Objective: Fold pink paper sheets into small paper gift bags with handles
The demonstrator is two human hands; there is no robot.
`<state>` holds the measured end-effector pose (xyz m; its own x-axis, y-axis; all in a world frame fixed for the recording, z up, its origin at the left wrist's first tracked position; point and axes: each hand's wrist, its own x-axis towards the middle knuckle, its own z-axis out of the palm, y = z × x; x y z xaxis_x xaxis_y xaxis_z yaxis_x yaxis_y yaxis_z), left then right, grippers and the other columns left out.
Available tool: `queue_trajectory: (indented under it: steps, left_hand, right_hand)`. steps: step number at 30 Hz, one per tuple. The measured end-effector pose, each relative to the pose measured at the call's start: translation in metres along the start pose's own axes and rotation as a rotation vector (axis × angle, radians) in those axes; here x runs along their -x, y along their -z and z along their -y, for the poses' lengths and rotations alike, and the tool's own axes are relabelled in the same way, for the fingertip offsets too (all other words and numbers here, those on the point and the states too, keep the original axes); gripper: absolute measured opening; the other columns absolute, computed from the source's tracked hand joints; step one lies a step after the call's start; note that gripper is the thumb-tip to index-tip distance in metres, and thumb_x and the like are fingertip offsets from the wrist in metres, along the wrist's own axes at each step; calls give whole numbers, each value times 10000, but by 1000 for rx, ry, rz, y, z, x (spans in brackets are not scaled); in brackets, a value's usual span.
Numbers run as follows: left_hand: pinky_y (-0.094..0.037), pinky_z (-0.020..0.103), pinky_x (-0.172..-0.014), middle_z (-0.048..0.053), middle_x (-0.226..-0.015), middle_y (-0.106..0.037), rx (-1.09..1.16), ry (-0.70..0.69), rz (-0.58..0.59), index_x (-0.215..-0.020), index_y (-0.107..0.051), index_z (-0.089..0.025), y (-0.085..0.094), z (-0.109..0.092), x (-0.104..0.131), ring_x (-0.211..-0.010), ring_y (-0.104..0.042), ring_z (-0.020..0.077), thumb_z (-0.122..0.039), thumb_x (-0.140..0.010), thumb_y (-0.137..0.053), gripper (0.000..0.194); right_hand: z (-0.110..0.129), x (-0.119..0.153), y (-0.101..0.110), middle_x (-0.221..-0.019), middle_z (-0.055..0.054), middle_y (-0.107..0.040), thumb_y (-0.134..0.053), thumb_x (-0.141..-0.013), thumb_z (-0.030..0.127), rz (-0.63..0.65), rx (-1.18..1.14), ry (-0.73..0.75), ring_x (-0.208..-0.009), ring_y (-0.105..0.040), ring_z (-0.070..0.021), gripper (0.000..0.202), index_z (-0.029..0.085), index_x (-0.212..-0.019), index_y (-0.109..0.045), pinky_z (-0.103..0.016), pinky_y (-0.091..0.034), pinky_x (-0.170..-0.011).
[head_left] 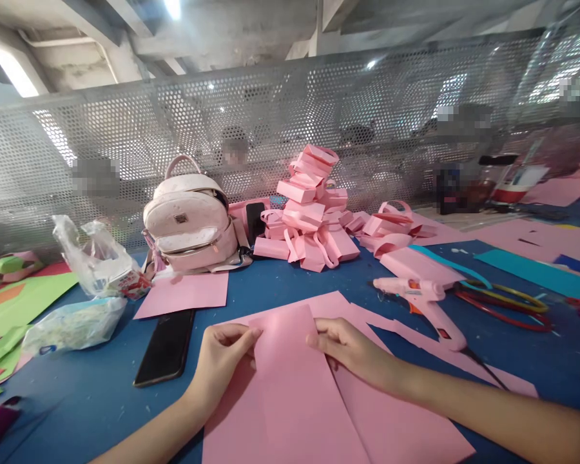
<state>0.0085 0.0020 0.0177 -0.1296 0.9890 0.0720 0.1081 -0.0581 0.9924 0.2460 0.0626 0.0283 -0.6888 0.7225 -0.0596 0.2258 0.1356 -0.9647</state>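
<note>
A piece of pink paper [290, 361] is raised in front of me, held between both hands near its far end. My left hand [225, 357] pinches its left edge with thumb and bent fingers. On the opposite edge, my right hand [348, 351] grips it with the thumb on top and fingers behind. Larger pink sheets [401, 419] lie beneath on the blue table. To the right of my right hand rests a pink glue gun [428, 306], with its cord running toward me. A black phone [167, 348] lies left of my left hand.
Small pink paper baskets [309, 206] are piled at the back, beside a pale pink backpack [188, 216]. Plastic bags [77, 322] and green paper [24, 306] lie left. Blue strips [536, 267] and coloured rings [502, 306] lie right. A perforated metal screen [270, 103] stands behind.
</note>
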Motion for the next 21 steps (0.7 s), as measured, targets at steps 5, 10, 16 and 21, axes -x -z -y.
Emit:
queue_trajectory:
  steps: [5,10,16,21]
  left_hand:
    - [-377,221,-515,5,-481,-540,-105,-51,-39,-481,-564,-158,0,-3,3,-497,-483,113,-453,-830,-693,474]
    - [-388,220,-522,12,-477,-572,-163,-65,3,-487,-571,-163,1,-2,2,-493,-513,121,-455,-849,-670,475]
    - [-381,215,-512,24,-467,-600,-205,-54,79,-477,-592,-158,-1,-1,2,-478,-531,123,-467,-849,-673,491]
    - [-390,213,-519,31,-483,-616,-214,-50,80,-494,-598,-158,-1,-2,1,-486,-539,125,-493,-853,-658,495]
  right_hand:
    - [-4,-2,0,-561,68,-290,-509,-908,655,-125,90,15,-523,-340,-109,550,221,-615,-342,-258,-274,-513]
    - [-4,-4,0,-575,72,-228,-502,-905,665,-138,81,33,-524,-264,-99,583,229,-602,-260,-265,-217,-501]
    - [-7,-7,-2,-553,71,-329,-568,-859,674,-148,32,-1,-494,-382,-105,555,225,-616,-354,-248,-286,-485]
    - [-6,-5,-4,-497,75,-341,-540,-853,711,-165,15,-5,-452,-392,-106,581,229,-585,-358,-250,-300,-470]
